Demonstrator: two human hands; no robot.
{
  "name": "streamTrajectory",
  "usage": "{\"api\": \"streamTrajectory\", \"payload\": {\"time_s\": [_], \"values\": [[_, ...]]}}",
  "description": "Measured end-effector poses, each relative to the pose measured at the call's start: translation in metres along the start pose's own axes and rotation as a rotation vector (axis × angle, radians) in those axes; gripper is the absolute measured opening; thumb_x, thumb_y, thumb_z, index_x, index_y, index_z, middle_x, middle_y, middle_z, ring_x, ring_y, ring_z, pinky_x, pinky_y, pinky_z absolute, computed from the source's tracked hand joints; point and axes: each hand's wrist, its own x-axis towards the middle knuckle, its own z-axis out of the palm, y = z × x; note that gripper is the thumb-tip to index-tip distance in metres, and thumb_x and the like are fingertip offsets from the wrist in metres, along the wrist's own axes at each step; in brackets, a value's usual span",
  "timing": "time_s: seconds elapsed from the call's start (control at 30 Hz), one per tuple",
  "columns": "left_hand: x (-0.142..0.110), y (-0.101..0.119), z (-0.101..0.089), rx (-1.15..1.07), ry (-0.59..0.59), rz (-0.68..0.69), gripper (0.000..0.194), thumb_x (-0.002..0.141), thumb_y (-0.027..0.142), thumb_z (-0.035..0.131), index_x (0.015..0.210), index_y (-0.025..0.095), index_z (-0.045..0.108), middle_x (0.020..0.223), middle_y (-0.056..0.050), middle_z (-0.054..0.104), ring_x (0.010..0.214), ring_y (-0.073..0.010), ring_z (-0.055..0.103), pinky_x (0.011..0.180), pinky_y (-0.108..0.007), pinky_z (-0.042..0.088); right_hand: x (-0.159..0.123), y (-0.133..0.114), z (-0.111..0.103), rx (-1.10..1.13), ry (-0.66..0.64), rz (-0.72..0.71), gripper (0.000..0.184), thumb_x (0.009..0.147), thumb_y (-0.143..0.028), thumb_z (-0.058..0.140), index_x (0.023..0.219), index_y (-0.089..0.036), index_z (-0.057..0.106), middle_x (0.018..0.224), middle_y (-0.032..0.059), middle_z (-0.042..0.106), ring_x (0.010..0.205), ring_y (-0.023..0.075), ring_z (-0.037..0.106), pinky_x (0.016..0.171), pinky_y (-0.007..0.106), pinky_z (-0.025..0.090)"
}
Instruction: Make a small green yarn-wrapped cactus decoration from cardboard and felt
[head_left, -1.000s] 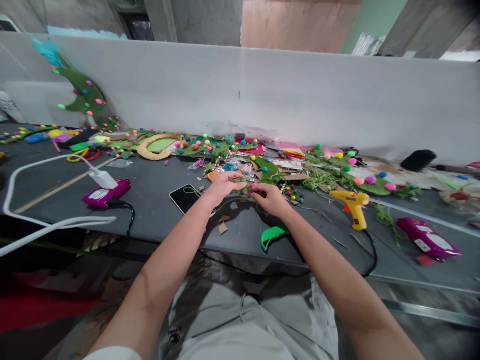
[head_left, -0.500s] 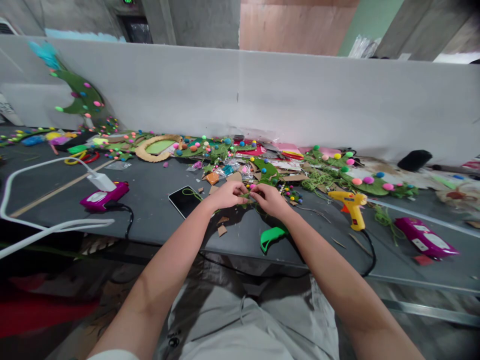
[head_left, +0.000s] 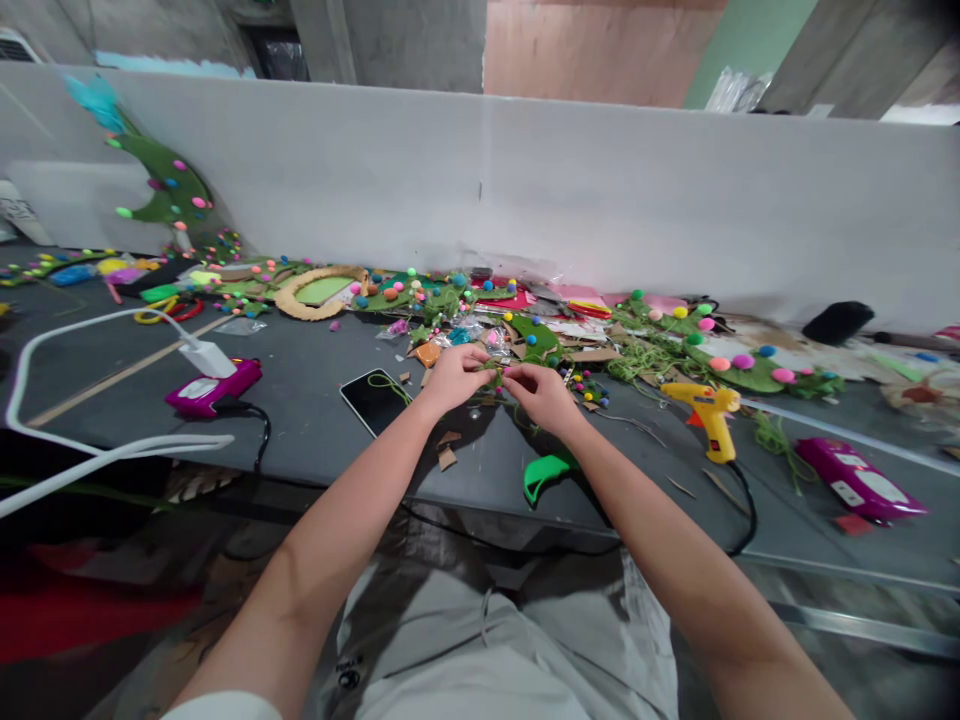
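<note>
My left hand [head_left: 452, 377] and my right hand [head_left: 541, 392] meet over the grey table [head_left: 315, 420], fingers pinched together on a small green felt piece [head_left: 494, 375] with a pink pompom on it. Green string trails from the piece toward a black phone [head_left: 373, 397] lying to the left of my left hand. A bright green scissors handle [head_left: 546, 472] lies just below my right wrist.
A yellow glue gun [head_left: 709, 412] with a black cord stands to the right. Magenta power strips [head_left: 214, 388] [head_left: 856, 477] lie at left and right. Felt shapes, pompoms and cardboard scraps [head_left: 570, 340] are heaped along the white partition [head_left: 600, 200]. A straw ring [head_left: 319, 292] lies back left.
My left hand's fingers have curled from lying over the piece into a tighter pinch against my right hand. Both hands stay at the same spot.
</note>
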Motion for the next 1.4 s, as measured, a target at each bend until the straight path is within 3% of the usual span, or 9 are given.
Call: {"api": "streamTrajectory", "payload": {"time_s": [0.17,0.43,0.6,1.0,1.13,1.27,1.4], "values": [[0.001,0.002,-0.003,-0.169,0.015,-0.007,0.038,0.064,0.031,0.085,0.093,0.015,0.068,0.078,-0.002,0.070,0.074,-0.0165,0.064,0.070,-0.030,0.048,-0.002,-0.007,-0.005,-0.147,0.050,-0.133,0.020,0.090,-0.031,0.060,0.095,-0.018,0.074,0.089,0.0073,0.073,0.075,0.0174,0.061,0.071,0.030,0.046],[-0.001,0.001,-0.004,-0.388,-0.146,-0.053,0.039,0.057,0.026,0.090,0.089,0.015,0.071,0.080,0.000,0.069,0.073,-0.0117,0.062,0.068,-0.026,0.045,0.001,-0.007,-0.014,-0.081,-0.013,-0.118,0.015,0.086,-0.028,0.064,0.083,-0.018,0.075,0.084,0.0057,0.071,0.075,0.0169,0.060,0.068,0.029,0.043],[-0.002,0.002,-0.005,-0.311,-0.224,-0.069,0.042,0.058,0.027,0.091,0.093,0.012,0.075,0.089,-0.005,0.073,0.081,-0.0142,0.065,0.078,-0.030,0.049,0.002,-0.006,-0.020,-0.094,-0.056,-0.120,0.015,0.085,-0.027,0.066,0.084,-0.018,0.077,0.081,0.0046,0.069,0.073,0.0158,0.058,0.067,0.028,0.042],[-0.003,-0.002,-0.003,-0.029,-0.411,0.049,0.033,0.069,0.024,0.082,0.098,0.013,0.072,0.098,-0.008,0.077,0.090,-0.0192,0.070,0.087,-0.035,0.053,0.004,0.003,-0.025,-0.268,-0.133,-0.143,0.011,0.085,-0.019,0.069,0.087,-0.018,0.079,0.081,0.0046,0.071,0.073,0.0149,0.061,0.068,0.026,0.041],[-0.004,-0.002,-0.002,0.112,-0.420,0.084,0.028,0.072,0.022,0.078,0.098,0.013,0.071,0.096,-0.009,0.077,0.087,-0.0195,0.071,0.082,-0.033,0.055,0.005,0.002,-0.025,-0.339,-0.132,-0.142,0.011,0.085,-0.021,0.069,0.087,-0.018,0.079,0.084,0.0052,0.072,0.076,0.0157,0.062,0.069,0.026,0.042],[-0.003,-0.005,-0.001,0.211,-0.364,0.069,0.025,0.072,0.022,0.077,0.095,0.012,0.073,0.093,-0.009,0.077,0.084,-0.0211,0.071,0.075,-0.032,0.054,0.005,-0.004,-0.023,-0.399,-0.145,-0.050,0.010,0.081,-0.024,0.069,0.079,-0.017,0.076,0.079,0.0044,0.072,0.071,0.0155,0.060,0.065,0.027,0.040],[-0.002,-0.003,0.002,0.205,-0.299,0.042,0.025,0.071,0.015,0.076,0.095,0.012,0.074,0.095,-0.010,0.078,0.087,-0.0220,0.072,0.078,-0.032,0.055,0.008,-0.007,-0.018,-0.258,-0.166,0.084,0.012,0.077,-0.024,0.066,0.070,-0.015,0.072,0.066,0.0024,0.067,0.063,0.0143,0.058,0.058,0.026,0.038]]}}
